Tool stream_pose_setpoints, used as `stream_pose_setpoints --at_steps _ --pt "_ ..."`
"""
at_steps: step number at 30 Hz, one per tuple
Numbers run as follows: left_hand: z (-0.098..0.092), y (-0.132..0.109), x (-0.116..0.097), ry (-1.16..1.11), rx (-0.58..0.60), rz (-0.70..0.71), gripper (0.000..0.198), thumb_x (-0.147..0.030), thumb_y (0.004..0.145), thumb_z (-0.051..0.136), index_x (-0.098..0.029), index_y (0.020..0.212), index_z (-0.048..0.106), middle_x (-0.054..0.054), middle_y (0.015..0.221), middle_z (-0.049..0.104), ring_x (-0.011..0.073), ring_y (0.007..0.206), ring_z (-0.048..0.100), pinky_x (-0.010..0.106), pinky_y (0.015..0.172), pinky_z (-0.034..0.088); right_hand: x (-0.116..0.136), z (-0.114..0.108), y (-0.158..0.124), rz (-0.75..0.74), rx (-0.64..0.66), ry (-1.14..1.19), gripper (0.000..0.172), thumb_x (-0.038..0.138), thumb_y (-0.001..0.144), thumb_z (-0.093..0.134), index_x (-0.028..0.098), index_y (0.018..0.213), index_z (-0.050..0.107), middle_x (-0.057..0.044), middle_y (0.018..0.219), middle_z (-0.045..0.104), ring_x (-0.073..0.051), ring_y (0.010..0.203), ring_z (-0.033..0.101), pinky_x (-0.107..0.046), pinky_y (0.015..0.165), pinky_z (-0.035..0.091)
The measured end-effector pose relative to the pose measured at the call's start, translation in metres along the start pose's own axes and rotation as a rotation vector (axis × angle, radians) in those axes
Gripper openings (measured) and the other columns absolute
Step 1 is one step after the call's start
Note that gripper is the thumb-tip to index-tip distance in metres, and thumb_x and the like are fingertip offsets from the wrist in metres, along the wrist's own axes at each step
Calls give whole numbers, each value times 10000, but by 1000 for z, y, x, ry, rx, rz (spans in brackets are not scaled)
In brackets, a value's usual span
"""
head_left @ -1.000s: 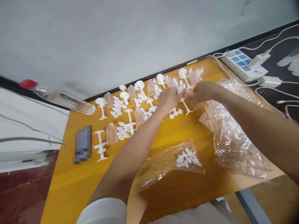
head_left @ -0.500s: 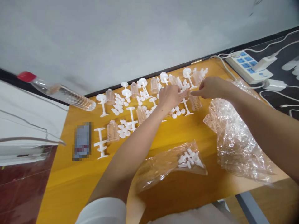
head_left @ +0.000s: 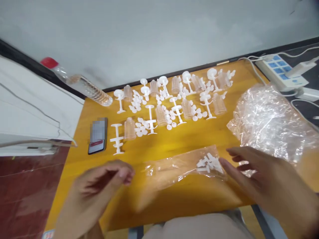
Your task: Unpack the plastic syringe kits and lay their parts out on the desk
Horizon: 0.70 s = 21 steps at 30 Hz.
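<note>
My left hand [head_left: 99,192] hovers over the front left of the table, fingers curled inward with a gap between them and the thumb, holding nothing. Near the right end of a flat clear bag [head_left: 171,169], my right hand [head_left: 259,176] is open, fingers and thumb apart. Small white tubes [head_left: 209,162] lie inside that bag. Farther back, two rows of white stemmed pieces [head_left: 151,121], clear ribbed cups [head_left: 161,115] and small white knobs [head_left: 142,127] lie in groups.
A large crinkled clear bag [head_left: 269,116] covers the right side. At the left are a phone [head_left: 97,136] and a red-capped bottle [head_left: 82,84], near the wall. A power strip [head_left: 281,73] with white cables sits at the back right.
Both hands have drawn back from the rear row toward the table's front and moved apart. The right hand's fingers have spread. The camera view has shifted slightly.
</note>
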State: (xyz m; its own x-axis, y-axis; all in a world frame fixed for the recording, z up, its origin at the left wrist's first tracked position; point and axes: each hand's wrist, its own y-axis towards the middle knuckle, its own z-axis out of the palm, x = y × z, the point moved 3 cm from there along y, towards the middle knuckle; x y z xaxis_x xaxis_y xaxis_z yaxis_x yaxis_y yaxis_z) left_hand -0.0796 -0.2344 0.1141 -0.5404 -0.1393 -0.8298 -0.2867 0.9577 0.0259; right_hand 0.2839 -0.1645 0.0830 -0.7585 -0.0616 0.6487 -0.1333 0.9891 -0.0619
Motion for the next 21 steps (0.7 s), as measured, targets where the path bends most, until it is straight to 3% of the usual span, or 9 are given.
stream_pose_setpoints --at_steps 3,5,8,11,16,21 --pt "15 -32 56 -35 186 -81 161 -565 854 702 -456 801 807 -76 722 785 250 617 742 379 528 655 -21 42 -14 -88 120 -212 449 624 971 544 224 1094 708 -80 866 743 -220 625 689 -367 589 497" --pt "30 -39 71 -68 250 -74 142 -458 896 723 -387 927 842 -11 846 829 248 744 786 343 641 683 -30 57 -8 -91 158 -280 432 556 1018 480 201 1167 675 -81 900 748 -236 684 709 -374 633 512" --pt "45 -38 70 -75 272 -42 212 -394 940 709 -302 1078 841 40 1001 836 230 884 787 333 773 674 -33 63 2 -77 168 -226 505 536 1009 498 179 1354 592 -79 944 761 -245 757 730 -380 693 549" --pt "49 -33 64 -62 263 -20 238 -370 943 710 -263 1113 837 46 977 825 186 845 758 282 758 648 -33 60 5 -34 108 -68 587 553 980 527 159 1414 558 -92 1004 774 -238 803 746 -382 739 587" --pt "59 -26 61 -91 303 -15 147 -333 887 759 -252 943 868 82 1093 821 239 1003 784 341 896 653 -42 63 9 77 107 120 541 516 948 573 161 1353 626 -87 1019 773 -216 832 744 -355 742 600" --pt "67 -16 60 -74 303 113 166 -316 913 749 -303 1043 852 66 1157 811 246 1062 776 415 972 640 -39 68 21 146 118 229 472 543 909 640 169 1184 723 -78 941 767 -206 780 718 -353 725 588"
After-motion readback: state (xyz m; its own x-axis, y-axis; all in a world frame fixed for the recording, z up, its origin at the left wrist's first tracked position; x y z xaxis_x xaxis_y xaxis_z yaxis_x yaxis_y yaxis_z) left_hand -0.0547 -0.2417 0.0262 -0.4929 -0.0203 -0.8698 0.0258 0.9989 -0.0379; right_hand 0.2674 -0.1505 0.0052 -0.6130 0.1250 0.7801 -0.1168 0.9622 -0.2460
